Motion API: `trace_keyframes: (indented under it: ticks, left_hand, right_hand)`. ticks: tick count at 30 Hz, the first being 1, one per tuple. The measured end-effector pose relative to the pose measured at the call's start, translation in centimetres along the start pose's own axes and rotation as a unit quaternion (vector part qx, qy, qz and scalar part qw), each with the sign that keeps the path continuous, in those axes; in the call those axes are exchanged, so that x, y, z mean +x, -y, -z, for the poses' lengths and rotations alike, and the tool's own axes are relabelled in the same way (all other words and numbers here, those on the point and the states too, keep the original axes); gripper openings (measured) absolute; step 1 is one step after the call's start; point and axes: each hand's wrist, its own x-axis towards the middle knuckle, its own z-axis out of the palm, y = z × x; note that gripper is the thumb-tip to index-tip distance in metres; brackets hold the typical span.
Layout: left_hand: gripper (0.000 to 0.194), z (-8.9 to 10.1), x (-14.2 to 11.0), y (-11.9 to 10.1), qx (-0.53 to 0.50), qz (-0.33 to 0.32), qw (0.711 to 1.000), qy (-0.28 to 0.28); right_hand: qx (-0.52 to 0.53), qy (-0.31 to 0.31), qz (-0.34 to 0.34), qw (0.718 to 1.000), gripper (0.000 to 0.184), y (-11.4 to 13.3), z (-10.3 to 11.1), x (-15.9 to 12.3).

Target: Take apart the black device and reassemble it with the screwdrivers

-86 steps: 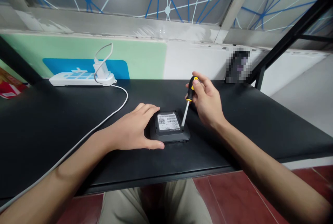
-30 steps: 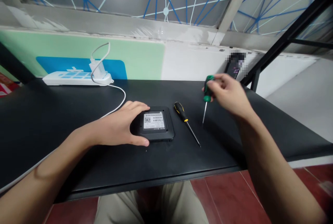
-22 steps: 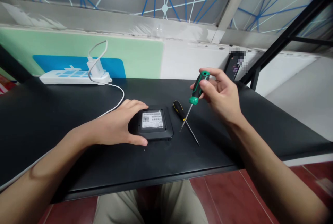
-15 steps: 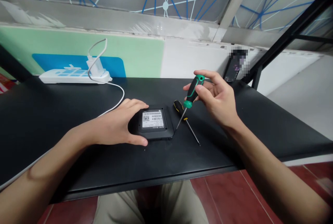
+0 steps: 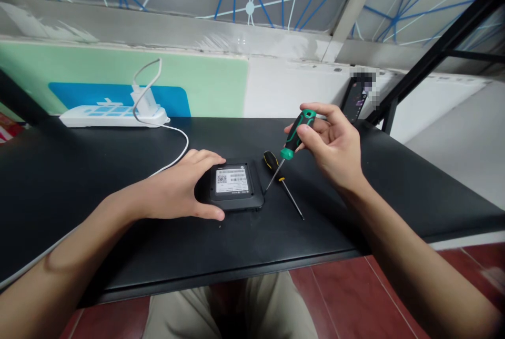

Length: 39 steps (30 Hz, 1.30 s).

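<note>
Green screwdriver applied to the right edge of the black device, frame centre.

The left hand (image 5: 177,192) lies flat on the table (image 5: 79,181), fingers and thumb closed around the left side of the black device (image 5: 235,186). The right hand (image 5: 335,144) pinches the green screwdriver (image 5: 294,136) by its handle, shaft tilted down-left, tip at the device's right edge. A yellow-black screwdriver (image 5: 282,181) lies just right of the device. A white power strip (image 5: 112,115) sits at upper left.
</note>
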Motion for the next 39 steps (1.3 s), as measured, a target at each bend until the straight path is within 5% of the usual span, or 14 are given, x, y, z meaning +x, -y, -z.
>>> trace_keyframes:
  ticks: [10, 16, 26, 32, 36, 39]
  left_hand:
    - [0.095, -0.1, 0.0, 0.0, -0.003, 0.004, 1.000, 0.005]
    - [0.095, -0.1, 0.2, -0.1, -0.003, -0.006, 1.000, -0.005]
    - [0.095, -0.2, 0.3, 0.2, -0.008, -0.018, 1.000, -0.009]
    - [0.100, -0.2, 0.3, 0.1, -0.009, -0.006, 1.000, 0.002]
    - [0.103, -0.1, 0.2, 0.1, -0.016, -0.002, 1.000, 0.008]
    - [0.103, 0.0, 0.2, -0.1, -0.023, -0.001, 1.000, 0.009]
  right_hand:
    - [-0.005, -0.068, 0.001, 0.998, 0.055, -0.4, -0.3, -0.1]
    - [-0.038, -0.086, 0.094, 0.991, 0.054, 0.1, -0.6, -0.8]
    - [-0.021, 0.063, 0.240, 0.969, 0.042, 1.3, -0.9, -1.2]
    - [-0.010, 0.035, 0.162, 0.986, 0.042, 0.9, -0.1, -1.3]
    - [-0.029, 0.019, 0.016, 0.999, 0.041, -0.5, 3.3, -2.3]
    - [-0.140, 0.061, -0.047, 0.987, 0.033, -1.8, 6.3, -4.1]
